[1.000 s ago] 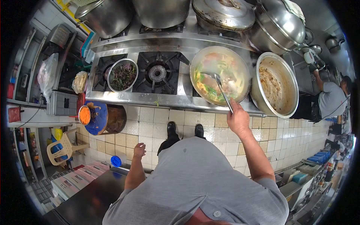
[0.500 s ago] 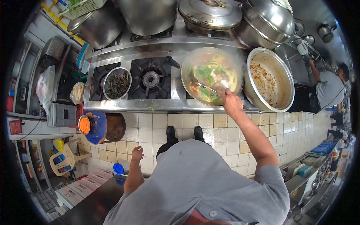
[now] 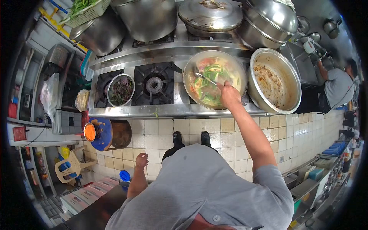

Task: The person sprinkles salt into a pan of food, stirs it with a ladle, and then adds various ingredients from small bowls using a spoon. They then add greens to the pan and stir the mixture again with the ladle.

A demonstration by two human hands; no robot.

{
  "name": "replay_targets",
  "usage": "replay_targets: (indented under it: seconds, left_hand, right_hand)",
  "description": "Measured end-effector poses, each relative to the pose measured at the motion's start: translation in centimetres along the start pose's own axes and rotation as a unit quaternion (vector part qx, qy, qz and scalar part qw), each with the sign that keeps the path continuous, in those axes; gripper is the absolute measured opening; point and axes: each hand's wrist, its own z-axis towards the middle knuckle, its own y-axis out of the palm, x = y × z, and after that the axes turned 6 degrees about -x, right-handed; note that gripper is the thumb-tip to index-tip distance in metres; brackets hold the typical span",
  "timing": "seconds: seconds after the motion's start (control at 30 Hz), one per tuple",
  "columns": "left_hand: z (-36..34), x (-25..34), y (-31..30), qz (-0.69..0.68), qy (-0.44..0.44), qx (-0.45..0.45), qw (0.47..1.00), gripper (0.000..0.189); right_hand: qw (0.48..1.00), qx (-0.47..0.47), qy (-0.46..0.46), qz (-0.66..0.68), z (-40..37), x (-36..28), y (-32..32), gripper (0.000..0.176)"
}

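My right hand (image 3: 230,96) is closed round the handle of a metal ladle (image 3: 208,79), its front end over the wide round pan (image 3: 186,86). In that pan is a pale yellowish broth with green vegetable pieces (image 3: 212,73) and some reddish bits. Low at my side, my left hand (image 3: 142,159) hangs empty, its fingers loosely curled and partly apart. To the right of the pan, a large metal basin (image 3: 254,87) tilts toward me, with brownish residue inside.
A bowl of dark leaves (image 3: 120,90) sits on the left burner, beside a bare burner (image 3: 154,85). Large pots (image 3: 145,21) and a lidded pan (image 3: 210,17) line the back. Orange shreds (image 3: 90,132) fill a bowl by a blue-topped stool (image 3: 102,134). A co-worker (image 3: 339,86) stands at right.
My right hand has shifted slightly left with the ladle, whose front end has risen toward the pan's far left side. Less steam shows. My left hand stays low and empty.
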Motion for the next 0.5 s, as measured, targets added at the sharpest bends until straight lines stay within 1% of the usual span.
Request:
replay_targets:
  seconds: [0.03, 0.13, 0.23, 0.33, 0.4, 0.43, 0.5]
  left_hand:
    - [0.1, 0.5, 0.0, 0.007, 0.002, 0.003, 1.000, 0.039]
    - [0.1, 0.9, 0.6, 0.027, 0.008, 0.001, 1.000, 0.039]
    - [0.2, 1.2, 0.3, 0.035, 0.012, -0.007, 0.999, 0.039]
    - [0.4, 1.7, 0.9, 0.023, 0.012, -0.002, 1.000, 0.039]
    - [0.3, 1.3, 0.9, 0.036, 0.025, -0.010, 0.999, 0.039]
    - [0.4, 1.3, 0.9, 0.031, 0.017, -0.010, 0.999, 0.038]
    - [0.6, 1.6, 0.9, 0.021, 0.002, -0.008, 1.000, 0.038]
  right_hand:
    - [1.000, -0.003, 0.010, -0.002, 0.5, 0.0, -0.4, 0.053]
    - [0.999, 0.028, 0.007, 0.027, 1.3, 0.4, -0.9, 0.048]
    - [0.996, -0.004, 0.074, 0.043, 1.6, 0.1, -2.8, 0.052]
    - [0.995, 0.019, 0.069, 0.068, 2.7, 2.6, -1.6, 0.052]
    - [0.991, 0.026, 0.103, 0.080, 3.1, 3.7, -0.8, 0.049]
    - [0.989, 0.032, 0.119, 0.086, 3.2, 4.2, -0.7, 0.048]
    - [0.983, 0.069, 0.122, 0.118, 2.3, 5.4, -0.3, 0.040]
